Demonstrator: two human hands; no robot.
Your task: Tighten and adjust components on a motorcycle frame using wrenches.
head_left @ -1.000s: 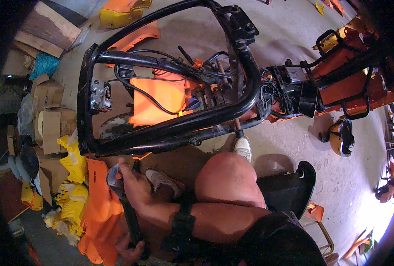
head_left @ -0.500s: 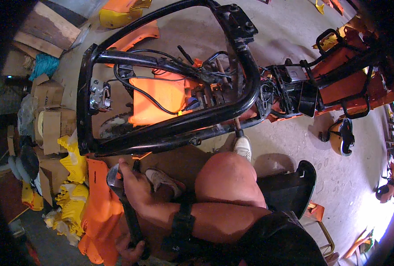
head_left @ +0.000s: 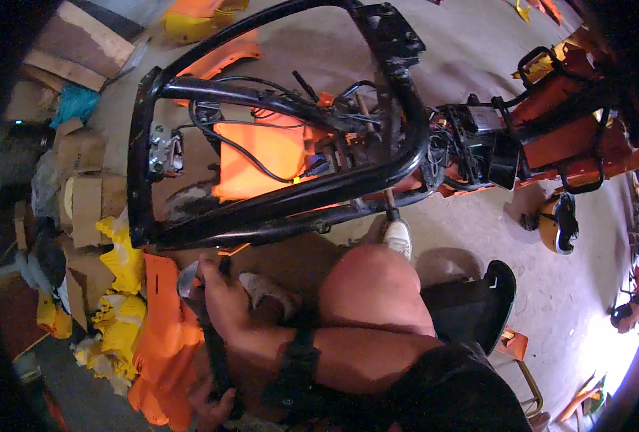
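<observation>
My left hand [head_left: 214,409], partly dark at the lower edge, is closed around the lower end of a long black bar-like part [head_left: 217,353] with a shiny rounded upper end. My right hand [head_left: 224,295], reached across to the left and wearing a black wristband, is closed at that shiny end, thumb uppermost. Its inner fingers are hidden. A short dark stub [head_left: 224,265] shows beside the fingers; I cannot make out what it is. Just beyond the hands stands a black tubular vehicle frame [head_left: 276,205] with cables and an orange panel [head_left: 258,158] inside it.
Orange body panels [head_left: 162,345] and yellow parts [head_left: 121,317] lie left of my hands, near cardboard boxes [head_left: 85,209]. My knee [head_left: 377,291] is to the right, beside a black curved panel [head_left: 470,309]. An orange helmet-like object [head_left: 555,223] rests on the floor farther right.
The view has shifted slightly, so the frame sits a little farther right. My right hand has tilted a little at the shiny end; my left hand keeps its hold.
</observation>
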